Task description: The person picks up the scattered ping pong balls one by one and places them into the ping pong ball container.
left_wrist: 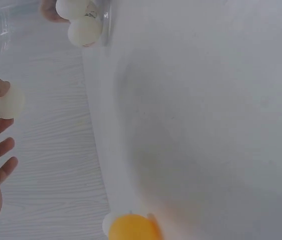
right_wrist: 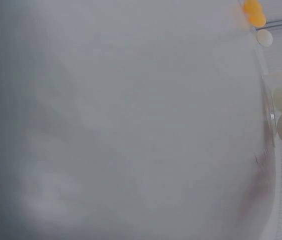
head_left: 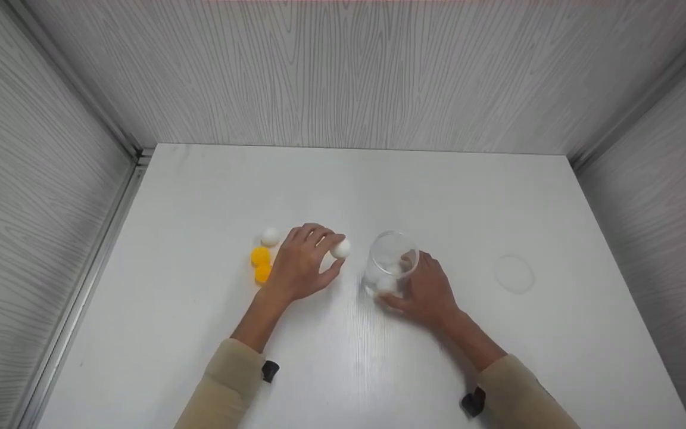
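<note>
A white ping-pong ball point(head_left: 340, 248) is pinched between the thumb and fingers of my left hand point(head_left: 301, 262), above the table and left of the jar. In the left wrist view the same ball point(left_wrist: 10, 101) shows at the fingertips. My right hand point(head_left: 429, 292) grips a clear jar point(head_left: 373, 275) from its right side, and the jar stands upright with its mouth uncovered. White balls point(left_wrist: 85, 31) with faint print lie inside it. Past my left hand, on the table, are a white ball point(head_left: 270, 236) and orange balls point(head_left: 261, 257); the hand may hide part of that group.
A thin clear disc or ring point(head_left: 514, 274), perhaps a lid, lies flat on the right side of the white table point(head_left: 343, 190). Grey wood-grain panels point(head_left: 343, 71) wall the table at the back and both sides. Both sleeves carry small dark devices point(head_left: 270, 371) near the wrists.
</note>
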`<state>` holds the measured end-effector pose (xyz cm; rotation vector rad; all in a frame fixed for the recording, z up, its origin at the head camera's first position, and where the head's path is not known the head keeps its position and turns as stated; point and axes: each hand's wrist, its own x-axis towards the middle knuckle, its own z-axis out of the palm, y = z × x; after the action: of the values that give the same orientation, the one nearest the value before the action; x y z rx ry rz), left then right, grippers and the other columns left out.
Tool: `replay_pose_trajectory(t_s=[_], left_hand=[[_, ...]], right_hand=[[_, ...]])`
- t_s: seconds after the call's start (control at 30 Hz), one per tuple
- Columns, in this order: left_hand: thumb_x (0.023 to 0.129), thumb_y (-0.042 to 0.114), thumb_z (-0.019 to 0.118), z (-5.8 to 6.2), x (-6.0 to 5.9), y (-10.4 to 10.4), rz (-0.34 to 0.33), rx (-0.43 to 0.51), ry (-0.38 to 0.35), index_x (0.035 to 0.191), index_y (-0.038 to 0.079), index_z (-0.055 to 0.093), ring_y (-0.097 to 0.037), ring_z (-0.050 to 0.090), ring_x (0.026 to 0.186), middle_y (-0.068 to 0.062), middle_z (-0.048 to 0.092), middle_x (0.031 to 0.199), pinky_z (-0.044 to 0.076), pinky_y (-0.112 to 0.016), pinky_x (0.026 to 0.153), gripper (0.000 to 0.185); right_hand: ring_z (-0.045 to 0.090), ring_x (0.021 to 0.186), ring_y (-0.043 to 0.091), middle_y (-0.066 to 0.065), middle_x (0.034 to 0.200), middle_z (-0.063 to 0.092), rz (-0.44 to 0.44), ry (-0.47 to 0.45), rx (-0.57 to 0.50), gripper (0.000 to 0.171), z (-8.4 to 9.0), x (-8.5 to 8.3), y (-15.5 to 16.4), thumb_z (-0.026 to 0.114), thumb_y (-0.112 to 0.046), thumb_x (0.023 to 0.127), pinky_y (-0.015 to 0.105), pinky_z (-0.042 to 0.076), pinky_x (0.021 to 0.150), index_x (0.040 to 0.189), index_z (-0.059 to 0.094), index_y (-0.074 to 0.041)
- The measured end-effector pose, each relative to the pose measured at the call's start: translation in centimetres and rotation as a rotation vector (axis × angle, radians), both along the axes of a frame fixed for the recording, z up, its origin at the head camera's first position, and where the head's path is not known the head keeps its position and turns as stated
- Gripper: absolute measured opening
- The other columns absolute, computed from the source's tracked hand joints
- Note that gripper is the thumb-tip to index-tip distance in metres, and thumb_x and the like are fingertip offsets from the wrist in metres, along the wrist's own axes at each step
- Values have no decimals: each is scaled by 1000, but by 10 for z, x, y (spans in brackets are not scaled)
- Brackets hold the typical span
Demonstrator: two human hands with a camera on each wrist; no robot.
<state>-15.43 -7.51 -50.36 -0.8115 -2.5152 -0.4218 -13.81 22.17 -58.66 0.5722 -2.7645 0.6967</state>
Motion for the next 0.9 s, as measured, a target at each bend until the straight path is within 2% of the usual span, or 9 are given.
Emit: replay_pose_trajectory(t_s=[0.17, 0.37, 0.63, 0.9], left_hand=[[92, 33, 79, 3, 1, 4, -10, 11, 2, 124, 16, 71, -25, 67, 113, -3, 75, 116, 58, -40, 101, 37], [91, 32, 81, 6, 3, 8, -16, 43, 4, 123, 15, 72, -25, 67, 112, -3, 75, 115, 58, -39, 100, 37], [90, 32, 81, 10, 3, 13, -41, 69, 38, 122, 15, 72, -24, 67, 111, -3, 75, 114, 59, -38, 97, 37], [89, 32, 82, 14, 2, 17, -61, 98, 72, 121, 14, 72, -24, 67, 110, -3, 75, 113, 60, -38, 97, 38]], right_hand=[[63, 113, 35, 15, 119, 67, -2, -14, 11, 91, 1, 1, 0, 80, -69, 75, 54, 53, 101, 130, 57, -1], [63, 114, 36, 16, 123, 67, 0, 19, 36, 89, 3, 3, -1, 79, -65, 77, 55, 53, 102, 133, 56, 1], [62, 116, 37, 18, 126, 67, -11, 2, 42, 91, 3, 4, -1, 79, -64, 78, 55, 52, 105, 136, 55, 2], [63, 112, 37, 18, 123, 67, -16, 11, 35, 90, 3, 4, -2, 80, -63, 77, 55, 53, 102, 134, 55, 2]])
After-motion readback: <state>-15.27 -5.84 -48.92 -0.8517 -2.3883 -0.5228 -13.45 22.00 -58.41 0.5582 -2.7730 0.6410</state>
